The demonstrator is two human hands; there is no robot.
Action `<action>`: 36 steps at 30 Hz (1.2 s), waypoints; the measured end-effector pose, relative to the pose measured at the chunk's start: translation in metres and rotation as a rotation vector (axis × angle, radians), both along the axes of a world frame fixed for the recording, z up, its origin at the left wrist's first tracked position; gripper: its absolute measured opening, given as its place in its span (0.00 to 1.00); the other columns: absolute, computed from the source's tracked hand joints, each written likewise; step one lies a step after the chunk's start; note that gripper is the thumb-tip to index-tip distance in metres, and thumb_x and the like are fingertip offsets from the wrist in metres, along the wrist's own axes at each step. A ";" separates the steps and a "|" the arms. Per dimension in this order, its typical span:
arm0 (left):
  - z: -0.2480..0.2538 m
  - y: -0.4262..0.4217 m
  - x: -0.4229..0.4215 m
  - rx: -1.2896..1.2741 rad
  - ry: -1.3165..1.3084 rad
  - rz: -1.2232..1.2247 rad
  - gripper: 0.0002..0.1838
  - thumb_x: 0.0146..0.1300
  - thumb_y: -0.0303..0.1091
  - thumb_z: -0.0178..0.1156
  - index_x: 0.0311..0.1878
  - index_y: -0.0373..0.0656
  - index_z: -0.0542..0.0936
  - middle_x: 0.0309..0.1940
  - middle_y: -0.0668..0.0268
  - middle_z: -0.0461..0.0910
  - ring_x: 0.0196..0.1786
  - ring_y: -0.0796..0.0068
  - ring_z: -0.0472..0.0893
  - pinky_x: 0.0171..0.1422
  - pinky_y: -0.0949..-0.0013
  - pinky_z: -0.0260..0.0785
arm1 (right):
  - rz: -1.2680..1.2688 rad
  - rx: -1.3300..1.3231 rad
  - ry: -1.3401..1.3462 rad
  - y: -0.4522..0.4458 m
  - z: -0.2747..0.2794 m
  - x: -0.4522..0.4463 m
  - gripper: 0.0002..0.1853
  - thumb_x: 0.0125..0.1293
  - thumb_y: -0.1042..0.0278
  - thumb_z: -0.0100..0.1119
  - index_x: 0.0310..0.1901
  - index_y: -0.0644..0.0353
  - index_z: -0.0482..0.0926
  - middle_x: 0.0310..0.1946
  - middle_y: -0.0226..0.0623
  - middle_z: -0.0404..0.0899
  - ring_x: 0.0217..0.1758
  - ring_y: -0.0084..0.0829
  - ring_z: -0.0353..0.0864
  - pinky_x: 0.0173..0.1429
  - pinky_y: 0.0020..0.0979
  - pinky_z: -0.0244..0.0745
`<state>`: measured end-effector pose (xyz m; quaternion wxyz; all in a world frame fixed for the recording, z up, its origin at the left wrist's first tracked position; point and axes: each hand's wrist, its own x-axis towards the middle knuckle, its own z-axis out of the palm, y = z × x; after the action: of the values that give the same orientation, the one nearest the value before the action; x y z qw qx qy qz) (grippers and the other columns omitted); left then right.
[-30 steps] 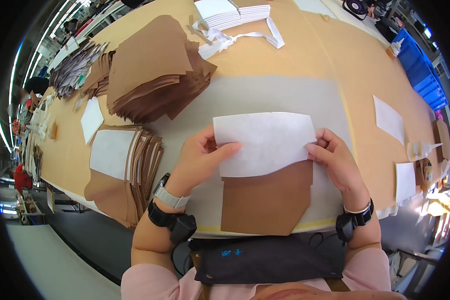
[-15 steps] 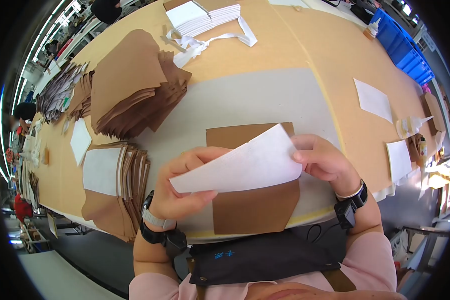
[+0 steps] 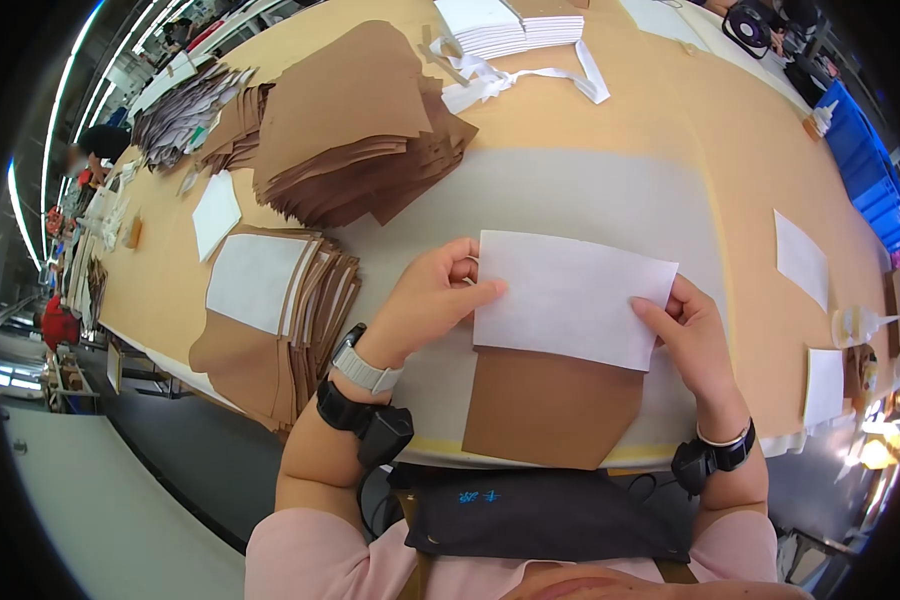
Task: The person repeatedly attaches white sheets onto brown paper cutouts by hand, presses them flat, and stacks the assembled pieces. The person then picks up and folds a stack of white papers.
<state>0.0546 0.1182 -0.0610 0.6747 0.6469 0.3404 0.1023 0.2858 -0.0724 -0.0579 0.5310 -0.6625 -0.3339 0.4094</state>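
Between my two hands a white rectangular sheet is stretched out over the upper part of a brown piece. My left hand pinches the sheet's left edge, thumb on top. At the right edge my right hand pinches it the same way. The brown piece lies flat on a grey mat, its lower part showing below the sheet. Whether the sheet touches the brown piece, I cannot tell.
To the left stand a stack of brown pieces with white sheets on them and a taller brown pile. White sheets with a ribbon lie at the back. At right are a blue crate, loose white sheets and a bottle.
The white sheet has turned from slanted to nearly level and spread flat above the brown piece. My left hand moved up to its left edge; the camera view shifted.
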 end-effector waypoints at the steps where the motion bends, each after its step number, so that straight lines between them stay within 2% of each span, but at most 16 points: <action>1: 0.002 0.001 0.000 -0.001 0.003 0.009 0.18 0.67 0.30 0.65 0.59 0.39 0.78 0.44 0.67 0.85 0.44 0.82 0.81 0.49 0.75 0.75 | -0.003 -0.057 0.019 0.001 0.001 0.002 0.15 0.71 0.70 0.63 0.56 0.64 0.81 0.37 0.26 0.86 0.33 0.11 0.78 0.35 0.18 0.71; 3: 0.009 -0.001 0.000 0.036 0.105 -0.042 0.17 0.68 0.31 0.64 0.57 0.37 0.78 0.38 0.70 0.84 0.40 0.83 0.81 0.48 0.74 0.75 | 0.004 -0.122 0.034 0.002 0.001 0.005 0.15 0.71 0.69 0.63 0.56 0.64 0.81 0.37 0.26 0.86 0.33 0.11 0.77 0.35 0.19 0.70; 4: 0.008 -0.003 0.001 0.033 0.101 -0.034 0.17 0.68 0.31 0.64 0.57 0.37 0.78 0.38 0.70 0.84 0.40 0.83 0.81 0.48 0.74 0.75 | 0.008 -0.130 0.011 0.002 0.001 0.005 0.14 0.71 0.69 0.62 0.56 0.63 0.81 0.37 0.26 0.86 0.33 0.11 0.76 0.35 0.19 0.69; 6: 0.006 -0.005 0.003 -0.019 0.045 -0.006 0.16 0.66 0.29 0.64 0.54 0.34 0.78 0.34 0.67 0.83 0.35 0.82 0.80 0.41 0.72 0.76 | 0.017 -0.140 -0.015 0.002 0.000 0.006 0.14 0.71 0.69 0.62 0.56 0.63 0.81 0.37 0.25 0.86 0.34 0.10 0.76 0.35 0.19 0.68; 9: 0.003 0.000 0.001 0.007 0.069 -0.040 0.16 0.66 0.29 0.64 0.54 0.33 0.77 0.32 0.68 0.81 0.34 0.81 0.79 0.40 0.74 0.76 | 0.011 -0.071 -0.017 0.000 -0.006 0.006 0.14 0.72 0.69 0.61 0.55 0.63 0.79 0.36 0.25 0.84 0.33 0.10 0.76 0.33 0.19 0.68; 16: -0.002 0.003 -0.001 -0.028 0.028 -0.036 0.15 0.66 0.30 0.64 0.53 0.34 0.78 0.31 0.70 0.80 0.32 0.82 0.79 0.39 0.74 0.76 | 0.083 -0.174 0.014 0.000 0.005 0.004 0.10 0.73 0.69 0.58 0.52 0.63 0.76 0.30 0.25 0.77 0.23 0.12 0.73 0.24 0.19 0.66; 18: 0.001 0.005 -0.003 -0.019 0.078 -0.041 0.14 0.68 0.31 0.63 0.55 0.40 0.79 0.32 0.75 0.80 0.35 0.87 0.77 0.40 0.77 0.73 | 0.103 -0.208 -0.001 -0.002 0.003 0.008 0.10 0.73 0.69 0.59 0.52 0.62 0.76 0.30 0.25 0.77 0.21 0.12 0.72 0.23 0.19 0.66; 21: 0.001 0.007 -0.004 -0.040 0.092 -0.063 0.14 0.68 0.32 0.64 0.55 0.41 0.79 0.33 0.75 0.80 0.35 0.87 0.77 0.40 0.78 0.73 | 0.105 -0.206 -0.021 -0.002 0.003 0.010 0.12 0.73 0.69 0.59 0.55 0.62 0.76 0.28 0.25 0.76 0.18 0.12 0.69 0.21 0.19 0.63; 23: -0.002 0.006 -0.003 -0.035 0.078 -0.074 0.14 0.67 0.32 0.64 0.53 0.38 0.79 0.31 0.73 0.80 0.33 0.85 0.77 0.39 0.76 0.73 | 0.101 -0.222 -0.008 -0.001 0.009 0.008 0.16 0.73 0.70 0.58 0.59 0.63 0.75 0.32 0.27 0.80 0.24 0.13 0.75 0.28 0.19 0.70; 24: -0.003 0.006 -0.003 -0.027 0.063 -0.086 0.15 0.66 0.33 0.65 0.52 0.35 0.79 0.29 0.71 0.79 0.31 0.83 0.77 0.38 0.74 0.74 | 0.100 -0.222 -0.011 0.000 0.006 0.007 0.16 0.73 0.70 0.58 0.59 0.63 0.75 0.32 0.27 0.80 0.24 0.13 0.75 0.28 0.19 0.70; 26: 0.000 0.004 -0.002 0.058 0.117 -0.045 0.15 0.67 0.34 0.65 0.53 0.36 0.79 0.30 0.71 0.80 0.33 0.84 0.78 0.39 0.76 0.73 | 0.013 -0.085 0.175 0.002 -0.004 0.006 0.19 0.74 0.71 0.58 0.63 0.66 0.73 0.38 0.32 0.84 0.36 0.16 0.81 0.41 0.21 0.76; 27: 0.001 0.004 -0.002 0.141 0.174 -0.004 0.16 0.69 0.35 0.65 0.55 0.37 0.79 0.32 0.72 0.82 0.35 0.85 0.78 0.40 0.77 0.73 | 0.012 -0.086 0.170 0.002 -0.006 0.009 0.19 0.74 0.71 0.58 0.63 0.66 0.73 0.38 0.32 0.84 0.36 0.16 0.81 0.41 0.21 0.76; 29: -0.005 0.008 -0.004 0.203 0.152 0.036 0.16 0.68 0.35 0.65 0.54 0.36 0.79 0.32 0.70 0.82 0.35 0.84 0.80 0.40 0.77 0.73 | 0.047 -0.095 0.272 0.000 -0.009 0.016 0.20 0.73 0.73 0.57 0.64 0.68 0.72 0.45 0.35 0.86 0.46 0.19 0.83 0.52 0.24 0.77; 31: -0.011 0.012 -0.004 0.265 0.131 0.079 0.17 0.68 0.36 0.65 0.54 0.35 0.79 0.32 0.69 0.82 0.35 0.82 0.81 0.39 0.76 0.73 | 0.031 -0.113 0.289 0.002 -0.008 0.016 0.20 0.73 0.73 0.58 0.64 0.68 0.72 0.44 0.36 0.86 0.45 0.19 0.83 0.51 0.24 0.77; 33: -0.017 0.015 -0.005 0.451 0.168 0.128 0.16 0.68 0.35 0.66 0.53 0.34 0.79 0.31 0.67 0.83 0.34 0.81 0.82 0.38 0.75 0.72 | 0.015 -0.132 0.310 0.004 -0.007 0.015 0.20 0.73 0.73 0.58 0.64 0.68 0.72 0.44 0.36 0.86 0.44 0.19 0.83 0.50 0.23 0.77; 36: -0.021 0.016 -0.004 0.466 0.140 0.147 0.15 0.66 0.34 0.66 0.50 0.34 0.81 0.30 0.67 0.83 0.32 0.80 0.81 0.37 0.75 0.72 | -0.011 -0.123 0.343 0.006 -0.007 0.014 0.20 0.73 0.72 0.58 0.64 0.67 0.73 0.43 0.35 0.86 0.43 0.18 0.83 0.48 0.23 0.78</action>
<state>0.0508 0.1345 -0.0821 0.4727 0.7640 0.3997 0.1818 0.2994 -0.0664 -0.0645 0.5409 -0.6161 -0.2090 0.5331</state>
